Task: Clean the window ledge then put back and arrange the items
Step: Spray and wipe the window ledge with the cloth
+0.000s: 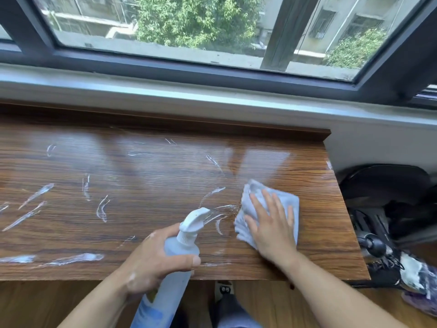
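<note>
Head view: window ledge (pixel 165 176) sprayed, wiping barely begun.
White foam streaks (pixel 78 256) cross most of the wooden ledge, so wiping and returning the items look still to do. The spray bottle (pixel 182 252), gripped by the left hand (pixel 151 263), slants away with its nozzle aimed right at the cloth (pixel 290 202). The right hand (pixel 269 228) presses the cloth with flat, straight fingers.

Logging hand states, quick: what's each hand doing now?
Left hand: grips the translucent plastic spray bottle.
Right hand: open, pressing the pale grey folded cloth.
</note>
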A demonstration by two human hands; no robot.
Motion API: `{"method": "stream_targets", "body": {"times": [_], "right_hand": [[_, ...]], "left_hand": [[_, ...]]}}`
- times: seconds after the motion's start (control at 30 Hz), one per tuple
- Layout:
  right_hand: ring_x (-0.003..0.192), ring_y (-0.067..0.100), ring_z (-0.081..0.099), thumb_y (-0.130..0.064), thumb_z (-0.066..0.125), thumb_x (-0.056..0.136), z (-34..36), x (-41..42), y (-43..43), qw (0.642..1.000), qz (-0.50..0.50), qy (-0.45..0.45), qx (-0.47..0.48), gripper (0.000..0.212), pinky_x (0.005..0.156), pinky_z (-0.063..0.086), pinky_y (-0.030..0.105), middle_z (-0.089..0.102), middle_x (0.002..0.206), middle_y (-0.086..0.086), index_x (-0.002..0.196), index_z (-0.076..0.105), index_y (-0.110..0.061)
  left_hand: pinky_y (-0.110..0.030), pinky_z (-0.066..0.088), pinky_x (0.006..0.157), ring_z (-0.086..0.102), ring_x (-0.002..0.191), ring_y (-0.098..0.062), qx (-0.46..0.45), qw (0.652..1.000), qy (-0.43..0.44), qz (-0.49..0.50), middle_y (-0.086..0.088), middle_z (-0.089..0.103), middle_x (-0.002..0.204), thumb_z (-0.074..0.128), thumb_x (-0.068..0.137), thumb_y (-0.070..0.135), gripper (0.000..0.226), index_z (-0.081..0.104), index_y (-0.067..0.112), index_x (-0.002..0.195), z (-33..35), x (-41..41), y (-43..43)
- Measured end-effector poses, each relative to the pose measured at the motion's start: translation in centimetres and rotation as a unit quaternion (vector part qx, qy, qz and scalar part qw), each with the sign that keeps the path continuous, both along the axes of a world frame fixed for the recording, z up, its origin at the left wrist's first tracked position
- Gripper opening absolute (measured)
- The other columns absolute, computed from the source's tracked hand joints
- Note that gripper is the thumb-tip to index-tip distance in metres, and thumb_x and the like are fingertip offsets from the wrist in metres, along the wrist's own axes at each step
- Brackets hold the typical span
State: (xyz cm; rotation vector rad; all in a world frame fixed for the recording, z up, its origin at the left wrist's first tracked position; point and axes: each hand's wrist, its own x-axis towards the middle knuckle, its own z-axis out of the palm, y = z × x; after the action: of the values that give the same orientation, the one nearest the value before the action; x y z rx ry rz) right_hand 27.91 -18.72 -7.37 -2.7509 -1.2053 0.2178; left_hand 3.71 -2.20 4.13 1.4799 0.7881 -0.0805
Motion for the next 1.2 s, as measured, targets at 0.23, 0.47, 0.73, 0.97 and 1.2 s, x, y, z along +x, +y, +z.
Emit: {"method": "stream_targets", "body": {"times": [0.23,0.47,0.73,0.97,1.2], "right_hand": [[0.154,0.015,-0.004,-0.057,0.035,0.101,2.3,6.7,9.7,0.995,-0.042,0.080,-0.043,0.057,0.121,-0.005,0.053,0.005,0.167,-0.009,0.155,0.021,-0.043],[0.154,0.021,0.013,-0.060,0.029,0.094,1.3,-3.5,-1.4,0.996,0.086,0.016,-0.028,0.060,0.120,0.007,0.054,0.019,0.165,-0.004,0.151,0.034,-0.041],[0.151,0.024,0.022,-0.055,0.033,0.094,1.1,1.8,8.5,0.999,0.026,0.035,-0.019,0.056,0.118,0.011,0.060,0.027,0.163,-0.002,0.149,0.038,-0.041],[0.154,0.019,0.001,-0.053,0.037,0.101,2.4,5.5,14.0,0.996,0.018,0.072,-0.039,0.053,0.121,-0.003,0.055,0.010,0.167,-0.005,0.153,0.027,-0.043],[0.153,0.022,0.018,-0.054,0.038,0.091,0.9,-5.5,-2.2,0.991,0.129,0.021,-0.024,0.060,0.118,0.013,0.054,0.024,0.163,-0.005,0.150,0.028,-0.047]], "left_hand": [[-0.058,0.053,0.088,0.070,0.088,-0.041,0.017,1.000,0.001,-0.014,-0.017,0.073,0.087,0.084,0.055,0.049,0.047,0.072,0.025,0.094,0.0,0.0,-0.4],[-0.055,0.052,0.096,0.070,0.096,-0.039,0.003,1.000,-0.022,0.003,-0.015,0.072,0.100,0.083,0.056,0.051,0.053,0.071,0.042,0.108,0.1,-0.2,-0.3],[-0.059,0.049,0.098,0.067,0.096,-0.044,-0.017,1.000,-0.023,0.014,-0.018,0.072,0.097,0.085,0.059,0.053,0.059,0.071,0.037,0.114,-0.3,-1.1,0.2],[-0.051,0.050,0.098,0.069,0.094,-0.034,0.004,1.000,-0.012,0.001,-0.011,0.076,0.094,0.079,0.057,0.056,0.056,0.068,0.046,0.111,-0.2,-1.5,0.0],[-0.053,0.049,0.098,0.068,0.094,-0.037,-0.003,1.000,-0.015,0.010,-0.016,0.075,0.091,0.079,0.058,0.054,0.052,0.069,0.044,0.108,0.0,-2.1,0.7]]}}
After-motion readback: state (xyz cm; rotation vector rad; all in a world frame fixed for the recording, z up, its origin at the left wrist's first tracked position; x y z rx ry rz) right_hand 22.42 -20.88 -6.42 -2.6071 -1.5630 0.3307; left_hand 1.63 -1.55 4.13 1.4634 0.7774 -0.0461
